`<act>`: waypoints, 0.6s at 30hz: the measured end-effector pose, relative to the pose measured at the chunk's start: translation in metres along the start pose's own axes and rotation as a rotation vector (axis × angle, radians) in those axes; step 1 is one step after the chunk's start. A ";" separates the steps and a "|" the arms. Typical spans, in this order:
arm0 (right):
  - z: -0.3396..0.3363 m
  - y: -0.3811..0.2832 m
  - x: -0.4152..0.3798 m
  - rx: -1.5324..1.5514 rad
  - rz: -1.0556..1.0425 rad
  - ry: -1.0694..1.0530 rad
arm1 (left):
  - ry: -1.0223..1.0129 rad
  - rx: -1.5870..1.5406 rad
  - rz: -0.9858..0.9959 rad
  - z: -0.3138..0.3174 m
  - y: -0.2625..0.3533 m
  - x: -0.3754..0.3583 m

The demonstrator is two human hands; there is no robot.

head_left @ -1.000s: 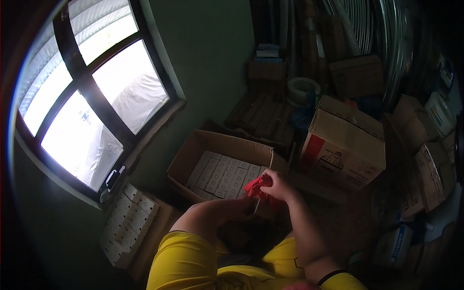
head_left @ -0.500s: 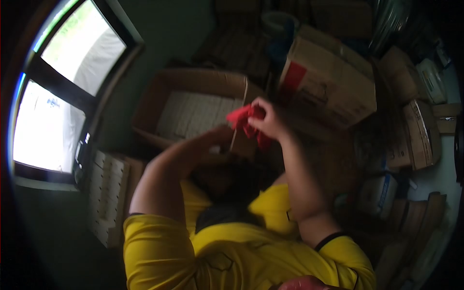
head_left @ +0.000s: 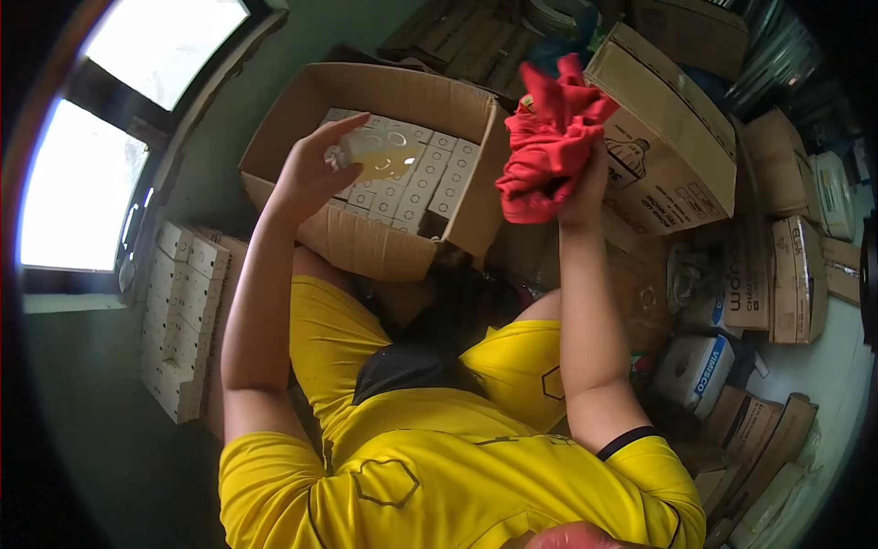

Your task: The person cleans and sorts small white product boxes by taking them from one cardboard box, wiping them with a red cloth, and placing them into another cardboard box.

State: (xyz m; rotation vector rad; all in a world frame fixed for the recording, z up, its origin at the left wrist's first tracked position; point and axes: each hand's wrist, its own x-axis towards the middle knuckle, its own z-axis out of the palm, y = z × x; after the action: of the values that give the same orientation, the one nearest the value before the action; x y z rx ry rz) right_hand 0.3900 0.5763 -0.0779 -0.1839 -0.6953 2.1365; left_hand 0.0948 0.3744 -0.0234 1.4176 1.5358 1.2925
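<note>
At the far left of the frame, a stack of small white boxes (head_left: 183, 320) is sitting below a bright window (head_left: 82, 183). Moving right, the left hand (head_left: 311, 174) is being held raised in the upper centre-left, its fingers curling around a clear glass-like object (head_left: 380, 154); the thumb is lying along the near side and the fingertips are reaching over the top. The exact shape of this object is blurred by glare and cannot be told. It is showing in front of an open cardboard box (head_left: 302, 91), which is holding rows of small white cartons (head_left: 430, 178). Further right, in the upper centre, the right hand (head_left: 585, 178) is gripping a bunched red cloth (head_left: 549, 137) from below, fingers closing tightly into its folds; the cloth is standing well apart from the clear object. To the right, a printed carton (head_left: 677, 146) is leaning beside further cardboard boxes (head_left: 786, 274) stacked along the right edge.
</note>
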 end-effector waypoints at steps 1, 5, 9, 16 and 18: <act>-0.003 0.006 0.000 0.049 0.030 -0.058 | 0.060 -0.207 0.025 -0.002 0.009 -0.012; 0.033 0.049 -0.005 0.097 0.188 -0.114 | 0.308 -0.621 0.122 0.017 0.025 -0.044; 0.062 0.109 -0.040 -0.212 0.339 -0.281 | 0.412 0.025 0.086 0.063 0.012 -0.048; 0.103 0.121 -0.026 -0.698 0.028 -0.133 | 0.610 -0.533 -0.328 0.085 -0.017 -0.060; 0.111 0.123 -0.030 -0.867 -0.028 -0.174 | 0.431 -1.168 -0.433 0.085 -0.025 -0.062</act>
State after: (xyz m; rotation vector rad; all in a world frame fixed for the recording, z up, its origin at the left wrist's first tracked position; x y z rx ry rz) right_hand 0.2828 0.4484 -0.0549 -0.4436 -1.6821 1.7057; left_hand 0.1776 0.3351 -0.0798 0.0710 0.8859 1.7875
